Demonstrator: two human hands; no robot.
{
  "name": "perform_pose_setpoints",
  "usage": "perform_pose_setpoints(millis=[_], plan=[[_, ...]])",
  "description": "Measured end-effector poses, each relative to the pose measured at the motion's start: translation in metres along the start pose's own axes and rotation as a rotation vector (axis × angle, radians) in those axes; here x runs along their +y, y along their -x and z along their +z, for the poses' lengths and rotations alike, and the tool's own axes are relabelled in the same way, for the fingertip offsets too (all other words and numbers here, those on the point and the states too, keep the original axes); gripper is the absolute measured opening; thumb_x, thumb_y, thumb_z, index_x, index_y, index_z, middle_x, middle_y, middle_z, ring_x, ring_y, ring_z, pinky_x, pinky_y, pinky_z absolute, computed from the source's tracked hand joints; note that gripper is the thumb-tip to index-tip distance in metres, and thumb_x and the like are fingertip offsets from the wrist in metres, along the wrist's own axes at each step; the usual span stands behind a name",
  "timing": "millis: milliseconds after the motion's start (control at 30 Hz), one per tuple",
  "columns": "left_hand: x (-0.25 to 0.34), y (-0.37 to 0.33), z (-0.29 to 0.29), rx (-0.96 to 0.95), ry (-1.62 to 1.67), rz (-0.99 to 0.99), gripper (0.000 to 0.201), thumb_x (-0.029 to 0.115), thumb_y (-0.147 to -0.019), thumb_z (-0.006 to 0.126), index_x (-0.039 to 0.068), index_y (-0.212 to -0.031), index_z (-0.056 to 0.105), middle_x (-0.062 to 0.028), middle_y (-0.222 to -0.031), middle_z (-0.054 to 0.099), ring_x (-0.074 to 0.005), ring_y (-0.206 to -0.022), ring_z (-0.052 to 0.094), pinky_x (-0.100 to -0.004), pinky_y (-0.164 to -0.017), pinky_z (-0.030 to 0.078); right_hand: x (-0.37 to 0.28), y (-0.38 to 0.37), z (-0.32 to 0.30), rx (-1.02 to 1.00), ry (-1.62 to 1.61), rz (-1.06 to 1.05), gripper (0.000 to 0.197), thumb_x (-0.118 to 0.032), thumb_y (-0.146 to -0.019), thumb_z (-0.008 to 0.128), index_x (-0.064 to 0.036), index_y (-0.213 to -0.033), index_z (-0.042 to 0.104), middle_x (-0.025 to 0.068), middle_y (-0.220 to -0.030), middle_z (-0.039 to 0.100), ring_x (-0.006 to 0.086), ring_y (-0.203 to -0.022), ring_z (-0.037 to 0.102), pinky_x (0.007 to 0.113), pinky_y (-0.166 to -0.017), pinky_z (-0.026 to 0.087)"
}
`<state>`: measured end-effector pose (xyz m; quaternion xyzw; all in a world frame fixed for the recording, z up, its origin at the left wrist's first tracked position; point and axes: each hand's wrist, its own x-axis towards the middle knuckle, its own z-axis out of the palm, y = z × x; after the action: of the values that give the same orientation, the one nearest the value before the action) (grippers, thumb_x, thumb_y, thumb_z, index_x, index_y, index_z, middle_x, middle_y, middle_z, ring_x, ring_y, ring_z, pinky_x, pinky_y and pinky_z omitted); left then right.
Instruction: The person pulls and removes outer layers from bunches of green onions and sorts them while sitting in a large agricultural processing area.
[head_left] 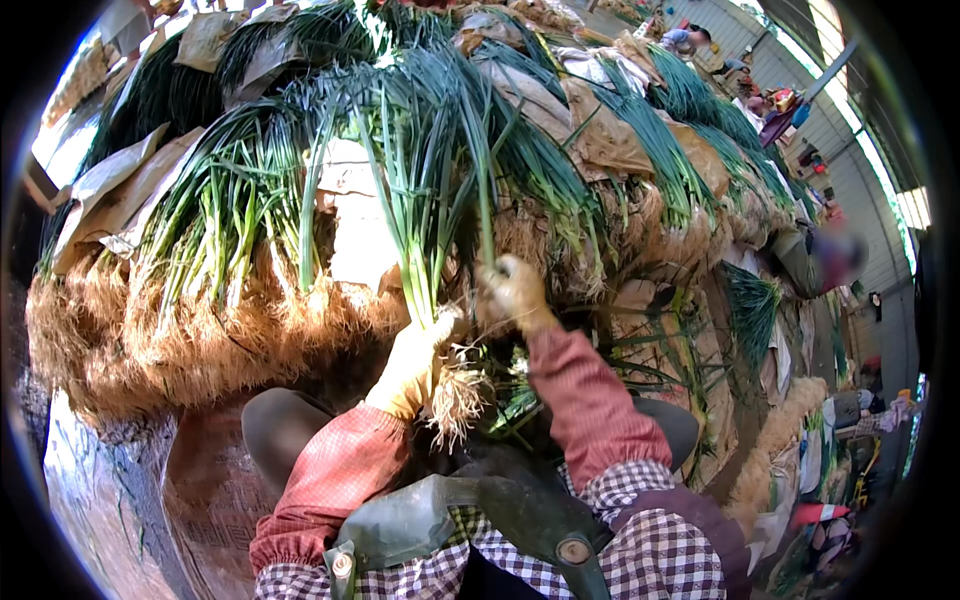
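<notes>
My left hand (pixel 408 368), in a pale glove, is wrapped round the lower stems of a small bunch of green onions (pixel 412 225). Their long green leaves lean up and away over the pile, while a tangle of pale roots (pixel 459 398) hangs below my fist. To the right and slightly higher, my gloved right hand (pixel 517 290) is closed with a bent wrist, blurred a little by motion. A single green onion stalk (pixel 487 215) runs down into its fingers; the stalk's lower end is hard to make out.
A long heap of green onions (pixel 225 215) with roots facing me spans the front, partly draped with brown sacking (pixel 605 130). Loose leaves and trimmings (pixel 660 350) lie at the right. A co-worker (pixel 825 258) sits farther right, with other people beyond. My knees (pixel 283 430) flank the working spot.
</notes>
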<state>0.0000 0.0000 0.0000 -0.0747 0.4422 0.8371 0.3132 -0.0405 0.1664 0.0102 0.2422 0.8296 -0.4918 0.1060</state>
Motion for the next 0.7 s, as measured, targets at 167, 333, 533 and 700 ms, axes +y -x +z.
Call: perform_pose_setpoints(millis=[167, 333, 533, 700], plan=[[-0.033, -0.005, -0.004, 0.053, -0.324, 0.162, 0.036, 0.041, -0.087, 0.05, 0.006, -0.09, 0.057, 0.0032, -0.056, 0.041, -0.0068, -0.042, 0.032, -0.0226, -0.039, 0.027, 0.072, 0.031, 0.045, 0.254, 0.515, -0.716, 0.011, -0.014, -0.072, 0.057, -0.0044, -0.074, 0.053, 0.013, -0.068, 0.054, 0.028, -0.062, 0.055, 0.036, -0.056, 0.045], [-0.047, -0.028, -0.016, 0.087, 0.056, 0.198, 0.033, 0.039, -0.087, 0.052, 0.006, -0.092, 0.058, 0.002, -0.068, 0.05, -0.0079, -0.056, 0.041, -0.0222, -0.048, 0.033, 0.03, 0.048, 0.047, 0.343, 0.851, -0.909, 0.01, -0.013, -0.069, 0.056, -0.0043, -0.069, 0.051, 0.0148, -0.063, 0.053, 0.0314, -0.062, 0.055, 0.04, -0.057, 0.043], [-0.037, -0.018, -0.005, 0.01, 0.356, -0.091, 0.031, 0.03, -0.086, 0.054, 0.0, -0.094, 0.055, -0.0088, -0.078, 0.058, -0.019, -0.066, 0.056, -0.0297, -0.061, 0.048, 0.066, 0.047, 0.041, -0.123, -0.705, -0.091, 0.017, -0.017, -0.087, 0.056, -0.002, -0.081, 0.058, 0.0011, -0.071, 0.057, 0.0083, -0.06, 0.051, 0.021, -0.05, 0.042], [-0.048, -0.018, -0.014, 0.118, -0.015, 0.023, 0.016, 0.0, -0.068, 0.055, -0.002, -0.084, 0.055, -0.0102, -0.064, 0.055, -0.019, -0.051, 0.053, -0.0291, -0.049, 0.046, 0.088, 0.043, 0.045, -0.194, -0.408, -0.253, 0.015, -0.016, -0.081, 0.056, -0.002, -0.084, 0.06, 0.0068, -0.069, 0.06, 0.0172, -0.06, 0.057, 0.027, -0.053, 0.045]])
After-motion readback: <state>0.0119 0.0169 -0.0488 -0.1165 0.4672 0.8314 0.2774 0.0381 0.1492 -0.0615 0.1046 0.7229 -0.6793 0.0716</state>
